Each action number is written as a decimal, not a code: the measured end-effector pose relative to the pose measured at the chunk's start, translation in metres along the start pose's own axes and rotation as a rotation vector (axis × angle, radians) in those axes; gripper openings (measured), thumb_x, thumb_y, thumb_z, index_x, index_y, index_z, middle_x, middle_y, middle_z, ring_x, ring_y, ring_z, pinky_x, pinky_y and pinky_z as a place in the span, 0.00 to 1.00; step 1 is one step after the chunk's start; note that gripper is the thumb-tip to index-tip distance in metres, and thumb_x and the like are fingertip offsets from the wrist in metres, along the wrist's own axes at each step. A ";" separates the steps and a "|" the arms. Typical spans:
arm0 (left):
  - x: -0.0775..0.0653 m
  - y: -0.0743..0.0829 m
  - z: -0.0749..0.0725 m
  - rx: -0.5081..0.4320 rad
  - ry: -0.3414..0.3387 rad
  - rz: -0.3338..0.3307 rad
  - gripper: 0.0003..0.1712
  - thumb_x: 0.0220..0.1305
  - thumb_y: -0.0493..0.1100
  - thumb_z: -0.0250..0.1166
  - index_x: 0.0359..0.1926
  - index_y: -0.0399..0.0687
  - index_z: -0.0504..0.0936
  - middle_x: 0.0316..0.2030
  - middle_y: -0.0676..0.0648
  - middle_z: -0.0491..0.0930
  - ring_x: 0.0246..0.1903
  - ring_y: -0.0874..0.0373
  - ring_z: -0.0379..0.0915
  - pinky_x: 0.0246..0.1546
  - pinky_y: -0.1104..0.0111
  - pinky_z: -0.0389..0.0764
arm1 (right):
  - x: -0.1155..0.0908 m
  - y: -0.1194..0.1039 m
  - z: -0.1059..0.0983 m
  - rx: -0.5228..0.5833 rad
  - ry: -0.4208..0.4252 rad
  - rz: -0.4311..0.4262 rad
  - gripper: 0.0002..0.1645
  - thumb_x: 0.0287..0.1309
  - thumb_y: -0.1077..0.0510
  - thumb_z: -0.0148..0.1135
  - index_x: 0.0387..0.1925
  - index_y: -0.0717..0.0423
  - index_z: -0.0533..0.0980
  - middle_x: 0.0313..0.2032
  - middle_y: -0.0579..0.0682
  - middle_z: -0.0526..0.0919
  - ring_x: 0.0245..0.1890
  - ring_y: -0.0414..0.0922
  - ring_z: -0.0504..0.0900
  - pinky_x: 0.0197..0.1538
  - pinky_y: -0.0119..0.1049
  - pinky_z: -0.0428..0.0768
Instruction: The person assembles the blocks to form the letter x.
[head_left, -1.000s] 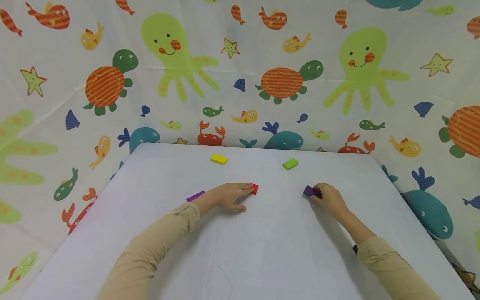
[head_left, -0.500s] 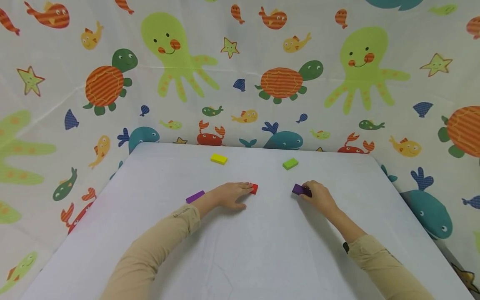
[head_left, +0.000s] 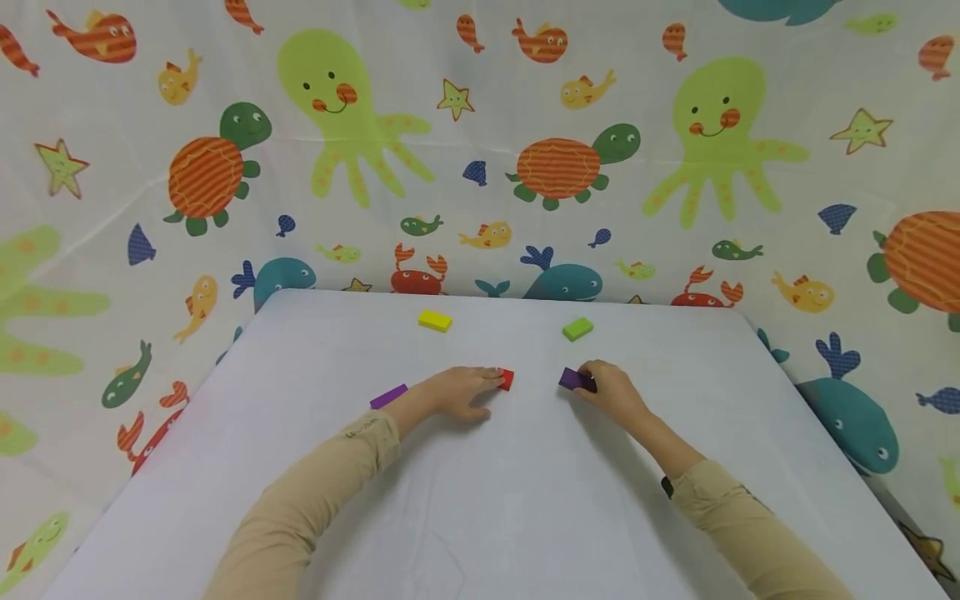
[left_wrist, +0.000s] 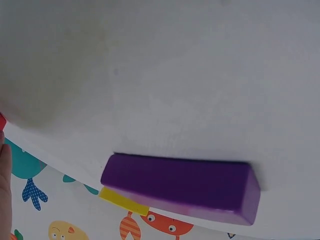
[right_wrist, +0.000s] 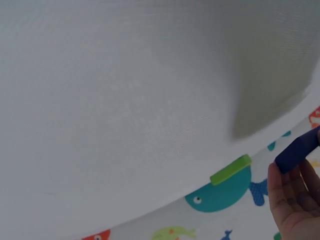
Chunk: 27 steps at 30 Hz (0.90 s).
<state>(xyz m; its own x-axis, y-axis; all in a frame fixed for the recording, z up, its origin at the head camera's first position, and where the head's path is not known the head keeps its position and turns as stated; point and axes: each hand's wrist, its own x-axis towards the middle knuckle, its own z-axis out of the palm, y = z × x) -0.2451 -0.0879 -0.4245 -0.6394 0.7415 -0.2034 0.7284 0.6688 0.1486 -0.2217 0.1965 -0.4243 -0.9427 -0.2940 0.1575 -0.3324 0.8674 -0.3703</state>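
My left hand (head_left: 459,392) lies with fingers extended, fingertips over a red block (head_left: 507,380) that they partly cover. Just behind that wrist is a purple block (head_left: 389,396), which looms large as a long purple bar (left_wrist: 180,185) in the left wrist view. To the right, a dark purple block (head_left: 576,380) is pinched between the thumb and fingers of my right hand (head_left: 613,393), its left end sticking out toward the red block. In the right wrist view the same block (right_wrist: 296,151) appears dark blue at the fingertips, at the right edge.
Toward the back of the white table (head_left: 480,517) lie a yellow block (head_left: 435,321) at left and a lime green block (head_left: 577,329) at right. A curtain (head_left: 420,75) printed with sea animals hangs behind the table and along both its sides.
My right hand has moved left with the dark purple block, narrowing the gap to the red block. The left hand has stayed at the red block. The head view has shifted slightly.
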 end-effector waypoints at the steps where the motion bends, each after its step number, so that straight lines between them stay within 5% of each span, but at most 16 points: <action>1: 0.000 0.000 0.001 -0.006 0.002 0.003 0.38 0.62 0.53 0.61 0.69 0.46 0.62 0.70 0.47 0.61 0.70 0.54 0.56 0.68 0.59 0.61 | 0.000 -0.001 0.001 0.003 -0.003 0.000 0.17 0.51 0.63 0.68 0.42 0.70 0.78 0.40 0.62 0.83 0.41 0.53 0.81 0.48 0.47 0.80; 27: -0.003 0.003 -0.001 0.020 -0.016 -0.006 0.39 0.63 0.54 0.60 0.70 0.47 0.59 0.71 0.48 0.57 0.71 0.55 0.52 0.70 0.61 0.59 | 0.025 -0.036 0.012 0.099 -0.102 -0.008 0.20 0.53 0.61 0.67 0.47 0.67 0.78 0.43 0.60 0.82 0.45 0.52 0.79 0.53 0.46 0.79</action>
<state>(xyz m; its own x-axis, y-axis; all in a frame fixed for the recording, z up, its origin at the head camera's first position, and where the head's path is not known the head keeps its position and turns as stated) -0.2415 -0.0884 -0.4226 -0.6400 0.7362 -0.2199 0.7291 0.6722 0.1283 -0.2340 0.1532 -0.4183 -0.9363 -0.3443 0.0692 -0.3364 0.8227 -0.4583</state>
